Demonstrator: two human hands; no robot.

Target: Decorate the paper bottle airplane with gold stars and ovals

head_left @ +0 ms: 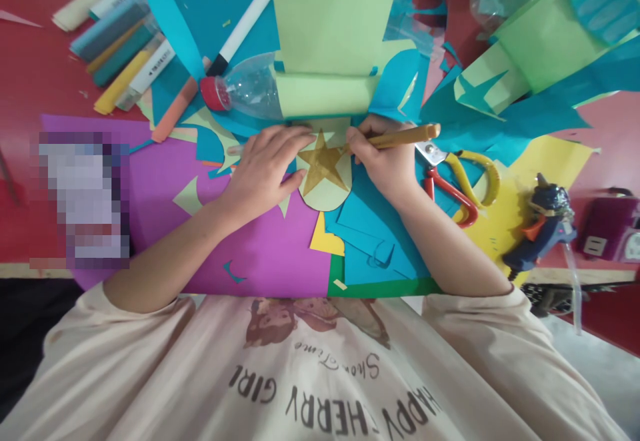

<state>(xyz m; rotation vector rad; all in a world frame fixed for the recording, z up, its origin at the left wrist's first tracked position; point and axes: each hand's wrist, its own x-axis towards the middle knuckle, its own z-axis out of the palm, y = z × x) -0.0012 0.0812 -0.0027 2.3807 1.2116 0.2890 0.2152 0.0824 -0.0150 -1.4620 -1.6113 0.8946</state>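
Note:
My right hand [383, 158] is closed around a brownish-yellow marker [405, 136], whose tip end points left toward a star [323, 164] coloured in the same tone. That star fills the middle of a pale green paper piece [327, 200] with a rounded lower end. Fingers spread, my left hand [267, 168] rests at the left edge of this piece. Just beyond both hands lies a clear plastic bottle [253, 88] with a red cap [216, 93], wrapped in light green paper [325, 94]. Red-and-yellow-handled scissors [457, 184] lie right of my right hand, their blades partly hidden.
Several markers [123, 41] lie at the upper left, with a white marker [245, 24] nearer the bottle. Purple paper [270, 254] and blue paper [380, 228] cover the table before me. A glue gun [543, 228] lies at the right. A blurred-out object [83, 201] is at the left.

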